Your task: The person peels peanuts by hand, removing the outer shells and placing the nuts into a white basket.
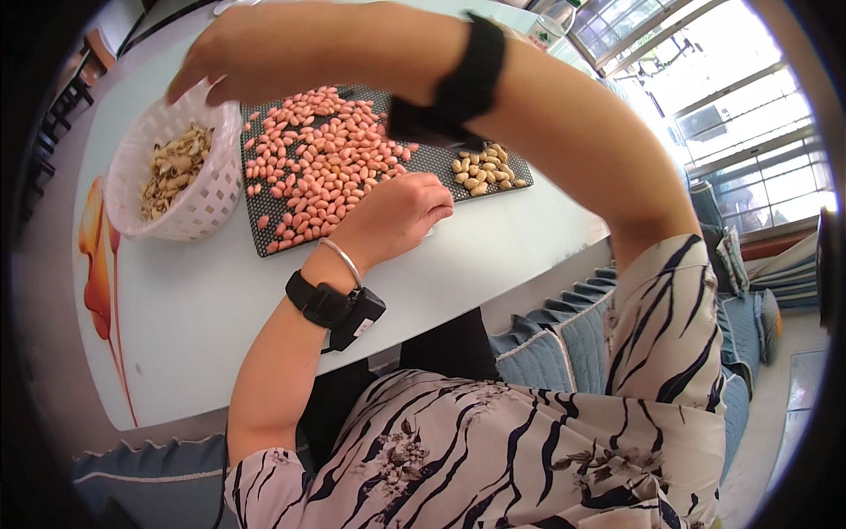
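Note:
My right hand (211, 56) hangs over the rim of a white plastic basket (215, 208). Its fingers point down and apart, blurred, and I make out nothing held between them. Inside the lined basket lies a heap of broken peanut shells (175, 168). My left hand (403, 211) is at the front edge of a black perforated mat (433, 162), with curled fingers that hide whatever may be in them. Many shelled pink peanuts (337, 165) spread across the mat. A small pile of unshelled peanuts (486, 168) sits at its right end, beyond my left fingertips.
A pale glossy table (198, 317) with an orange flower print carries everything. A clear jar (555, 23) stands at the far right edge. Black straps with devices are on both wrists. A blue quilted seat (542, 350) borders the table's near side.

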A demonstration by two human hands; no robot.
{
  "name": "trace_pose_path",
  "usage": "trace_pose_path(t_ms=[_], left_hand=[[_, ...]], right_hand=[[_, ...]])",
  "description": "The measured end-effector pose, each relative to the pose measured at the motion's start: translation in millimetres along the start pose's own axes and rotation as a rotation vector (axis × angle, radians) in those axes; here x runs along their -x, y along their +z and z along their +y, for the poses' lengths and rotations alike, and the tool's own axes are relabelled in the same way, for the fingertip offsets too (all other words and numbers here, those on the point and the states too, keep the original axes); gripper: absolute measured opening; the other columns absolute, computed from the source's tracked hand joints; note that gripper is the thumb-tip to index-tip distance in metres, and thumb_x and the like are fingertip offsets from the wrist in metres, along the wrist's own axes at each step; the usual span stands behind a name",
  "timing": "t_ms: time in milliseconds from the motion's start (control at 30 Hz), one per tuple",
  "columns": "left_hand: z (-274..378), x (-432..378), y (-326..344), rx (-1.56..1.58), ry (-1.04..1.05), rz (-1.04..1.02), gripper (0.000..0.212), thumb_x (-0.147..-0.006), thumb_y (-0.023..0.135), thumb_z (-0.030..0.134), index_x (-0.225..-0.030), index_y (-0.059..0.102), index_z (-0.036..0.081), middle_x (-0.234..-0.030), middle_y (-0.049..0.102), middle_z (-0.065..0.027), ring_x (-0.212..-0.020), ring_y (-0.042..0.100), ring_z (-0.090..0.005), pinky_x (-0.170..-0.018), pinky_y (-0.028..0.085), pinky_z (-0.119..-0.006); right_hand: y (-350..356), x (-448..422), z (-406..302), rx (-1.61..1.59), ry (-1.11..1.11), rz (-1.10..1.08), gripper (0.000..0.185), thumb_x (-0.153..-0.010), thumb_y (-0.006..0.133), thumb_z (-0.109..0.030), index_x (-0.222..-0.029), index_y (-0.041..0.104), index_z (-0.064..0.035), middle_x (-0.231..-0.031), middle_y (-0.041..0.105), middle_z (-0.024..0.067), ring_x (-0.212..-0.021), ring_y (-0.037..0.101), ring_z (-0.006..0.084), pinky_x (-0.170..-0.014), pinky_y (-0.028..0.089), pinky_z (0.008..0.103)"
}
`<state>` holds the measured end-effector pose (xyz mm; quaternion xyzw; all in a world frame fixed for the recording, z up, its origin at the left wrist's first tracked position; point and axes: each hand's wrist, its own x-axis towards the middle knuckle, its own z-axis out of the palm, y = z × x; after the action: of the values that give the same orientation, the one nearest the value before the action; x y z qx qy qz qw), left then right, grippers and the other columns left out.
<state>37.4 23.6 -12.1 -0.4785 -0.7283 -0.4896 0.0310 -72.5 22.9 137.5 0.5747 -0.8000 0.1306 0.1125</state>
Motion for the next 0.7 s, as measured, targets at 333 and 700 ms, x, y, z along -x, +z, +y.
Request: trace_pose_path(t_ms=[333,700], left_hand=[[-12,-2,8,0.052,-0.058,0.024,0.014,-0.089,0.064,0.013,-0.091,0.068,0.0,-0.09,0.067,-0.0135,-0.084,0.064,-0.0332,-0.078,0.051,-0.04],[-18,-3,-6,-0.046,-0.273,0.361,0.015,-0.092,0.06,0.009,-0.098,0.068,-0.003,-0.092,0.069,-0.0174,-0.086,0.066,-0.0342,-0.08,0.052,-0.04]], right_hand=[[-18,226,7,0.035,0.532,-0.566,0.021,-0.085,0.065,0.001,-0.104,0.07,-0.0059,-0.1,0.067,0.0106,-0.094,0.065,0.0307,-0.081,0.053,0.0393],[3,226,-22,-0.045,0.749,-0.083,0.016,-0.085,0.063,-0.003,-0.099,0.069,-0.009,-0.087,0.066,0.0108,-0.086,0.066,0.0301,-0.077,0.052,0.0393]])
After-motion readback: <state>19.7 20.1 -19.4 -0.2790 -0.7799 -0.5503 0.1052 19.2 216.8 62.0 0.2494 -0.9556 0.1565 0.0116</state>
